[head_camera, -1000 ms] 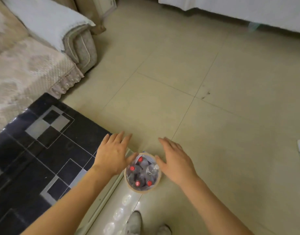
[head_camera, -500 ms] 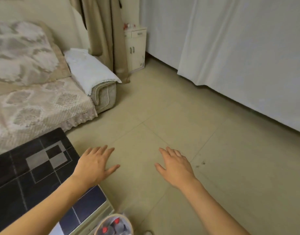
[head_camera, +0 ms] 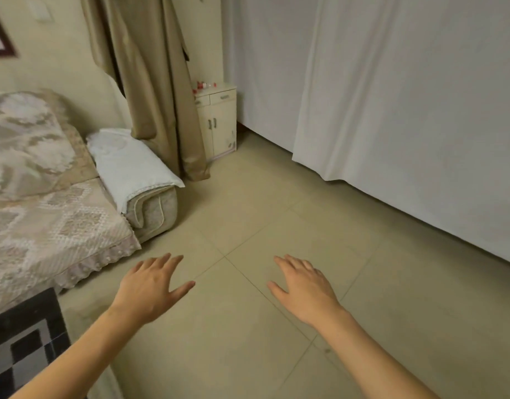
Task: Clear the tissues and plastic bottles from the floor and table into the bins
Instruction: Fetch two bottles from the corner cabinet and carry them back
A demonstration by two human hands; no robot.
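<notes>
While both the left hand (head_camera: pixel 150 286) and the right hand (head_camera: pixel 302 286) hovered spread and empty over bare floor tiles (head_camera: pixel 276 214), no tissues, bottles or bins showed — the clearing looked largely done, though small red-capped items remained on the far cabinet (head_camera: pixel 217 119).

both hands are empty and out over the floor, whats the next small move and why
Probably step toward the small cabinet in the corner and reach for the red-capped items on its top, which look like bottles, though they are too small to be sure. The left hand and right hand are open and hold nothing, and the floor in view shows no litter.
</notes>
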